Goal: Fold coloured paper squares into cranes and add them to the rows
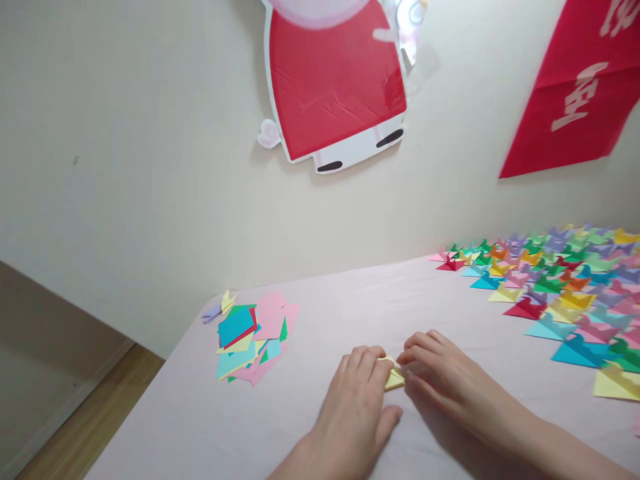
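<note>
Yellow ppr point(395, 381): lower ctr of frame, folded, on pale counter point(360, 303), btwn both hands.
L hand point(355, 397): palm down, fingers laid over ppr's L side, thumb spread apart.
R hand point(447, 377): fingers bent at ppr's R edge; pinching or not, can't tell.
Ppr pile point(237, 327): ctr-L, mixed colours.
Folded shapes point(583, 352): rows, far R.

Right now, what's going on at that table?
Someone is handling a small folded yellow paper on the table. The left hand covers part of it, and the right hand is at its other end. Bird-like origami figures stand in rows at right; a pile of coloured paper sheets lies at left.
</note>
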The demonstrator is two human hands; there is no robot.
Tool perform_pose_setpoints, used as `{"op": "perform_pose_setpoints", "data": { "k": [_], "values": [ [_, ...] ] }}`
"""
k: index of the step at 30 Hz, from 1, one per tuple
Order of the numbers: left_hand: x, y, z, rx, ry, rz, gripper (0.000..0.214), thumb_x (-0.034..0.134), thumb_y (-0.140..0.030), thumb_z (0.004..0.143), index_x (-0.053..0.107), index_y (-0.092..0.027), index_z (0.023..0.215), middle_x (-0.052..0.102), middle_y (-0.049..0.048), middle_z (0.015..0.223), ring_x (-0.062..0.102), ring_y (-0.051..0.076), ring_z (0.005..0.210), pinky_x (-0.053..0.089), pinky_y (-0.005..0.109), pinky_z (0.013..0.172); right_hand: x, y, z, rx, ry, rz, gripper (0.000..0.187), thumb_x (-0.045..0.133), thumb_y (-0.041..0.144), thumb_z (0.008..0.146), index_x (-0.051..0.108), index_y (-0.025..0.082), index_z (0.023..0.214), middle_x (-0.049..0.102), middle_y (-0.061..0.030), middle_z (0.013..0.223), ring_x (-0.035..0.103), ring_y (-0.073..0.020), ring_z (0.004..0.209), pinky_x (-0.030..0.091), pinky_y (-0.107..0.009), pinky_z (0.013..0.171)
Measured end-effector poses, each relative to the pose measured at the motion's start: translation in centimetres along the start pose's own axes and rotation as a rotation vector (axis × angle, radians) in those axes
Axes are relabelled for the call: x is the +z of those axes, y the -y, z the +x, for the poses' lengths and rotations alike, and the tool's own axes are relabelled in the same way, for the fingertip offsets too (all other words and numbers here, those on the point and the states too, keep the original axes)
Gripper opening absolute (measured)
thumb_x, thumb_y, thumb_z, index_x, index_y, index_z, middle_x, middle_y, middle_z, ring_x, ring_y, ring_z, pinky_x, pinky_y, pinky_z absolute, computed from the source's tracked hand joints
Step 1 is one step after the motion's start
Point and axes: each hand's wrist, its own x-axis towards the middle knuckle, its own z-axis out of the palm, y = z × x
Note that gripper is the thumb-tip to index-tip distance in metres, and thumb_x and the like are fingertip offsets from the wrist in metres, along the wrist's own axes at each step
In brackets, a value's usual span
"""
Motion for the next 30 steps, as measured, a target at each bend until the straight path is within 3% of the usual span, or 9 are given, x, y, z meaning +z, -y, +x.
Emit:
{"op": "perform_pose_setpoints", "data": {
  "k": [6,12,18,22,30],
  "values": [
    [0.4,2.1,0.4,0.017,0.022,-0.075,0.019,0.069,-0.010,0.083,0.059,-0.020,0.096,0.061,0.0014,0.109,0.053,0.021,0.101,0.045,0.034,0.089,1.0,-0.5,0.6,-0.002,0.043,0.044,0.018,0.053,0.016,0.092,0.067,0.022,0.083,0.066,-0.0051,0.087,0.056,-0.0217,0.087,0.049,-0.037,0.076],
    [0.8,3.0,0.6,0.046,-0.016,-0.176,0.017,0.074,-0.012,0.082,0.061,-0.019,0.091,0.062,0.0016,0.103,0.054,0.019,0.095,0.045,0.031,0.085,1.5,-2.2,0.6,0.047,0.082,0.134,0.018,0.052,0.015,0.092,0.064,0.024,0.082,0.066,-0.0026,0.085,0.055,-0.0211,0.088,0.047,-0.036,0.079],
    [1.1,3.3,1.1,0.084,-0.060,-0.133,0.009,0.061,-0.012,0.092,0.064,-0.019,0.087,0.063,0.0012,0.090,0.054,0.018,0.085,0.044,0.031,0.077,1.7,-1.8,0.6,0.046,0.083,0.133,0.018,0.050,0.015,0.092,0.062,0.024,0.083,0.065,-0.0032,0.086,0.055,-0.0210,0.087,0.046,-0.036,0.077],
    [1.5,3.1,1.2,0.021,-0.118,-0.203,0.010,0.066,-0.013,0.089,0.063,-0.019,0.081,0.062,0.0005,0.087,0.053,0.017,0.086,0.044,0.031,0.077,2.0,-1.3,0.5,0.099,0.068,0.094,0.010,0.058,0.020,0.089,0.061,0.024,0.081,0.065,-0.0026,0.087,0.055,-0.0223,0.087,0.045,-0.037,0.077],
    [1.2,3.1,1.2,-0.133,-0.119,-0.277,0.014,0.072,-0.012,0.082,0.063,-0.021,0.078,0.060,0.0007,0.095,0.052,0.021,0.096,0.044,0.036,0.084,2.4,-1.1,0.5,0.131,0.061,0.099,0.013,0.058,0.018,0.087,0.061,0.025,0.077,0.064,-0.0017,0.086,0.055,-0.0224,0.087,0.045,-0.038,0.078]
  ]
}}
